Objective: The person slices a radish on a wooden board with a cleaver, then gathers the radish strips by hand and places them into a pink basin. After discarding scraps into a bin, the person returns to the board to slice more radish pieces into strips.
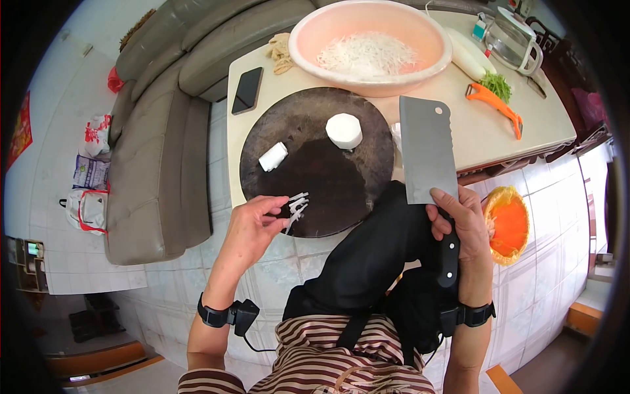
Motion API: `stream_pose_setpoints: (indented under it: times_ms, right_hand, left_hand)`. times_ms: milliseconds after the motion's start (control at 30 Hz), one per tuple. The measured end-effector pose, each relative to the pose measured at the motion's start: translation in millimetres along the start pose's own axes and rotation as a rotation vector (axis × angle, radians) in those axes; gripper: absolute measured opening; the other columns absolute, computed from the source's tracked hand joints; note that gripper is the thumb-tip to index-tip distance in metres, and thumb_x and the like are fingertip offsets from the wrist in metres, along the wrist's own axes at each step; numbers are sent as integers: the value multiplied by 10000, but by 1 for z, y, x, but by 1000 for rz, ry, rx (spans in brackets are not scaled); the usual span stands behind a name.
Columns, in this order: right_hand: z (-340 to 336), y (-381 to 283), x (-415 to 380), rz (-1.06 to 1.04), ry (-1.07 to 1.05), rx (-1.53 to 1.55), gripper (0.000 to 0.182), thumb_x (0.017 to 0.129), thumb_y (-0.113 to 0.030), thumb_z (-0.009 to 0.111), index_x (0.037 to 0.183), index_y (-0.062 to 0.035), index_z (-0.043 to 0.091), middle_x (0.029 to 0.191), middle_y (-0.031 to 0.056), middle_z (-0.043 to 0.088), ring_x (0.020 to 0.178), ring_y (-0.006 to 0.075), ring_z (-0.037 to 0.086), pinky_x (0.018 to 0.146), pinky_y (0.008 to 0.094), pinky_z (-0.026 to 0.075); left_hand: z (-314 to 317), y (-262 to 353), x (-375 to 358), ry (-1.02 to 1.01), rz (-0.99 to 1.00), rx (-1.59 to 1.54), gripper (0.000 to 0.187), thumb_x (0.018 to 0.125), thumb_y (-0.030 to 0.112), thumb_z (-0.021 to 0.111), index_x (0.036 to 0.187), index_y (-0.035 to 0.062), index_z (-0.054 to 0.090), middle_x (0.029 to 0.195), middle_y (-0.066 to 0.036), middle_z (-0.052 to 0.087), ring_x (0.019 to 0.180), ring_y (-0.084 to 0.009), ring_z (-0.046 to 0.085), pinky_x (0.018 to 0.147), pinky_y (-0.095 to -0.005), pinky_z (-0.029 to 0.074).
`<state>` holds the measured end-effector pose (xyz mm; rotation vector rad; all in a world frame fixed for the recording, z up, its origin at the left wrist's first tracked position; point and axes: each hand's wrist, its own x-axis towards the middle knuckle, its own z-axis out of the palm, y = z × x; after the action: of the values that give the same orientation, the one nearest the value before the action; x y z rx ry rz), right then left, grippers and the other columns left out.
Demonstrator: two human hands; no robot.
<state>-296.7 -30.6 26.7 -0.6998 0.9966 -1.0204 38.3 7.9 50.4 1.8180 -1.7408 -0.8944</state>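
My right hand (464, 220) grips the black handle of a cleaver (428, 148), its broad blade pointing away from me to the right of the board. At the near left edge of the round dark chopping board (315, 108), my left hand (258, 222) pinches a few thin white radish strips (297, 205), some of which seem to rest on the board. Farther back on the board lie a small cut radish piece (273, 157) and a thick peeled radish chunk (344, 131). The board's front half looks wet.
A pink basin (308, 62) of white shreds stands behind the board. Around it on the table (420, 111) are a phone (247, 90), a cloth (281, 52), a whole radish (469, 52), an orange peeler (495, 104) and a glass jug (512, 43). An orange-lined bin (508, 223) sits at right.
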Motion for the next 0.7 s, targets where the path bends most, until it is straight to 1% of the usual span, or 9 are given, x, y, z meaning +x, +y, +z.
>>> stream_pose_setpoints:
  times_ms: [67, 133, 367, 433, 467, 533, 567, 633, 700]
  right_hand:
    - [1, 0, -1, -1, -1, 0, 159, 934, -123, 599, 967, 28, 632, 671, 58, 576, 454, 63, 428, 424, 226, 416]
    - [2, -2, -1, -7, -4, -11, 156, 933, -120, 598, 970, 28, 629, 670, 58, 575, 454, 64, 428, 426, 227, 415]
    - [0, -1, -1, -14, -2, -10, 162, 931, -126, 597, 971, 29, 623, 675, 59, 577, 454, 65, 426, 427, 229, 414]
    - [-2, 0, -1, -19, -1, -10, 169, 929, -130, 599, 973, 32, 619, 675, 59, 578, 454, 65, 427, 426, 231, 414]
    - [-2, 0, -2, -21, 4, -8, 169, 929, -130, 599, 973, 32, 619, 675, 59, 578, 454, 65, 427, 426, 231, 414]
    - [-2, -1, -3, -26, 5, -13, 171, 928, -126, 598, 979, 36, 615, 676, 58, 579, 455, 64, 428, 427, 231, 416]
    - [-3, -1, -4, -25, 7, -12, 171, 928, -126, 598, 979, 36, 615, 676, 58, 579, 455, 64, 428, 427, 231, 416]
    - [-5, -1, -3, -18, -8, -9, 166, 929, -123, 594, 982, 33, 615, 677, 57, 580, 453, 63, 428, 429, 229, 417]
    - [-4, -1, -3, -17, -4, -17, 167, 930, -124, 593, 985, 32, 615, 678, 56, 580, 451, 62, 428, 429, 227, 418]
  left_hand:
    - [2, -1, -6, -13, -54, 24, 374, 800, -43, 721, 1164, 33, 677, 1075, -98, 665, 929, -167, 657, 780, -285, 572]
    - [10, -5, -10, 4, -8, 156, 353, 781, -43, 733, 1125, 7, 673, 1023, -105, 676, 876, -173, 669, 757, -283, 573]
    - [23, -18, -4, 150, 83, 286, 299, 773, -90, 678, 1059, -8, 661, 889, -104, 683, 775, -166, 676, 708, -276, 568]
    - [21, -17, -3, 116, -33, 141, 286, 783, -109, 654, 1050, -8, 657, 889, -89, 684, 797, -131, 667, 704, -260, 558]
    - [19, -20, -2, 112, -30, 142, 286, 783, -109, 654, 1050, -8, 657, 889, -89, 684, 797, -131, 667, 704, -260, 558]
    - [16, -29, -1, 115, -99, -50, 267, 805, -114, 649, 1052, -13, 647, 914, -72, 683, 832, -104, 655, 725, -246, 552]
    - [17, -29, 1, 112, -100, -49, 267, 805, -114, 649, 1052, -13, 647, 914, -72, 683, 832, -104, 655, 725, -246, 552]
    - [18, -28, 7, 164, -116, -315, 245, 823, -98, 647, 1053, -12, 653, 925, -69, 691, 829, -105, 651, 731, -246, 546]
    - [19, -27, 12, 140, -135, -374, 261, 831, -98, 645, 1080, -18, 651, 954, -76, 688, 853, -109, 650, 752, -247, 544]
